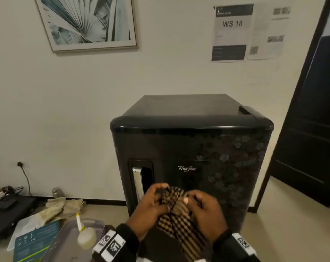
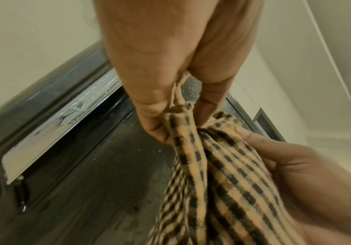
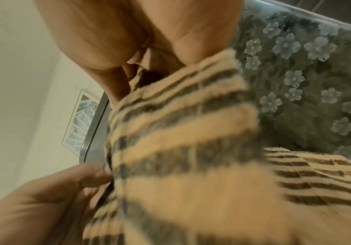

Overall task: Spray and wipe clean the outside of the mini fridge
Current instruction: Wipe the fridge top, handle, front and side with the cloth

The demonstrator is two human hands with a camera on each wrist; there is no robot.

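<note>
A black mini fridge [image 1: 190,148] with a flower pattern and a chrome door handle [image 1: 138,184] stands against the wall. Both hands hold a tan and black checked cloth [image 1: 176,214] in front of the lower door. My left hand [image 1: 153,202] pinches the cloth's upper left edge, and my right hand [image 1: 202,207] grips its right side. In the left wrist view the left hand [image 2: 170,129] pinches the cloth [image 2: 222,182] beside the handle [image 2: 61,126]. In the right wrist view the blurred cloth [image 3: 181,140] covers my right hand's fingers [image 3: 116,74].
A pale squeeze bottle [image 1: 85,235] lies in a grey tray [image 1: 66,241] on the floor at lower left, next to a teal box [image 1: 34,241] and crumpled beige cloth [image 1: 64,207]. Cables and a plug [image 1: 19,164] sit by the left wall. A dark door [image 1: 311,129] stands at right.
</note>
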